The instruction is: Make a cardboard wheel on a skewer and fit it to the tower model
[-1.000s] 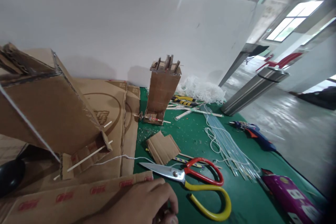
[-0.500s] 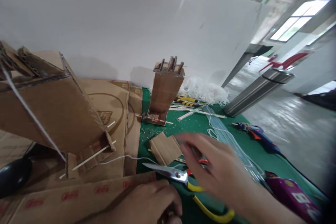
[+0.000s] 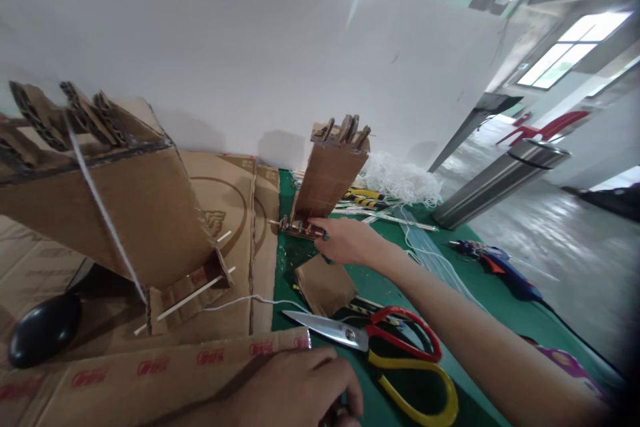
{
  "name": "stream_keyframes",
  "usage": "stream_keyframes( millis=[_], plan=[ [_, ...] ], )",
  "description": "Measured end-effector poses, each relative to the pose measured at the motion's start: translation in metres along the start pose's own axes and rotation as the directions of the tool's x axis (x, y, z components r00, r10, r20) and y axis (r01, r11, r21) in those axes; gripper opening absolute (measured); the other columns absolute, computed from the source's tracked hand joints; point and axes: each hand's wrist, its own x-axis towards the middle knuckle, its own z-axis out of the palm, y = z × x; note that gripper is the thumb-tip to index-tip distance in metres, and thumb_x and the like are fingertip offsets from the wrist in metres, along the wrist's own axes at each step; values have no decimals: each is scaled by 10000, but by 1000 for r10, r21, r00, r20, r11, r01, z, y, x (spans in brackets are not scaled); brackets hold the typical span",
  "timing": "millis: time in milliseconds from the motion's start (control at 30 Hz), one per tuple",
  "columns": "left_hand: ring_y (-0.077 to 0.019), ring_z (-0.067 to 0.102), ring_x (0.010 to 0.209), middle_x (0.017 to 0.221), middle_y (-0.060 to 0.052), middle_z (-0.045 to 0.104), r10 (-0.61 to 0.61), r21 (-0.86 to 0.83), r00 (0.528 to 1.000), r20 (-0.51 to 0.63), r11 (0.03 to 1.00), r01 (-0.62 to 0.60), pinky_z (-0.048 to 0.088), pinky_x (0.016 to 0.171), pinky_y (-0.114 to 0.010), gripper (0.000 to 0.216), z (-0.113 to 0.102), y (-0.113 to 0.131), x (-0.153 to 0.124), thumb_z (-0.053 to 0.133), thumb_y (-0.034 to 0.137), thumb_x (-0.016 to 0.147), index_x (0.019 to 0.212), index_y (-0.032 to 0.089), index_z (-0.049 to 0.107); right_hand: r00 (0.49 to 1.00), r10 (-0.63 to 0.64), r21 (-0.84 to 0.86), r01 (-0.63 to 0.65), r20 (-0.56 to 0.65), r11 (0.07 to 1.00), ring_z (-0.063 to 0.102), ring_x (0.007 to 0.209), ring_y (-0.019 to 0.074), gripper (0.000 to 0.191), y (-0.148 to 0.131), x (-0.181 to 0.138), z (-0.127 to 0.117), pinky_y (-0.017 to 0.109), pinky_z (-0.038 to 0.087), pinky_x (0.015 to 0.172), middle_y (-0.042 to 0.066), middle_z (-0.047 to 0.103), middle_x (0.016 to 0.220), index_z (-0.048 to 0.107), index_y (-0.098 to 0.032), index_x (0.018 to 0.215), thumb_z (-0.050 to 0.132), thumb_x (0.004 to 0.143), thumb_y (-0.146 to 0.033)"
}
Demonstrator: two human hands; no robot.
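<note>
A small cardboard tower (image 3: pixel 333 177) with several upright cardboard tabs on top stands near the white wall, leaning right. My right hand (image 3: pixel 345 240) reaches to its base, with thumb and forefinger closed at the right end of the stick that crosses there. My left hand (image 3: pixel 305 387) lies at the bottom by a printed cardboard strip (image 3: pixel 180 363). Its fingers are curled, and whatever they hold is hidden. Scissors (image 3: pixel 350 333) with red and yellow handles lie open between my hands. A square cardboard piece (image 3: pixel 325 283) rests beyond the blades.
A larger cardboard model (image 3: pixel 125 213) with a white string stands left, beside a black rounded object (image 3: pixel 45 330). On the right are a glue gun (image 3: pixel 500 267), a steel flask (image 3: pixel 500 183) and clear sticks (image 3: pixel 435 253). Yellow-black pliers (image 3: pixel 365 197) and white shreds (image 3: pixel 405 177) lie behind.
My right hand has moved from above the scissors to the small tower's base and taken hold there. The red scissor handle is now uncovered. My left hand stays curled by the strip; the view has shifted slightly.
</note>
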Motion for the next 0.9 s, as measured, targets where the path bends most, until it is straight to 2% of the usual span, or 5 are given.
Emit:
stream_keyframes(
  millis=[167, 367, 500, 600, 900],
  plan=[
    [-113, 595, 710, 874, 25, 645, 10, 2, 1000, -9, 1000, -10, 435, 618, -173, 103, 2, -1, -2, 639, 163, 803, 883, 225, 620, 1000, -16, -31, 16, 3, 999, 694, 919, 327, 367, -2, 0, -2, 361, 488, 692, 137, 739, 1026, 629, -228, 1198, 472, 877, -311],
    [-113, 588, 703, 872, 28, 640, 9, 8, 1000, -12, 1000, -9, 433, 613, -175, 109, 4, -3, -2, 635, 169, 804, 891, 232, 620, 995, -12, -27, 10, -96, 1000, 699, 864, 297, 418, -9, -23, -10, 324, 462, 647, 90, 743, 1006, 563, -287, 1300, 405, 913, -285],
    [-110, 586, 706, 871, 24, 632, 4, -14, 1000, -5, 1000, -4, 432, 615, -170, 113, 3, -2, -1, 627, 152, 797, 883, 223, 611, 989, -109, -41, 105, -99, 994, 710, 819, 280, 386, -20, -37, -6, 317, 461, 644, 56, 763, 934, 651, -331, 1202, 435, 891, -252],
    [-112, 584, 708, 858, 22, 627, -9, -8, 1000, -3, 1000, 9, 429, 619, -173, 111, 2, 0, -2, 621, 140, 794, 873, 214, 600, 985, -152, -48, 148, -78, 988, 718, 804, 270, 323, -25, -32, 2, 313, 475, 652, 55, 768, 904, 715, -316, 1074, 457, 892, -247],
    [-106, 556, 687, 837, 25, 607, -2, -37, 1000, -6, 999, 2, 414, 602, -169, 114, 1, 4, -2, 614, 119, 782, 845, 207, 583, 993, -100, -40, 97, -70, 995, 723, 847, 283, 209, -37, -5, 6, 309, 522, 672, 117, 755, 932, 728, -215, 963, 536, 882, -230]
  ],
)
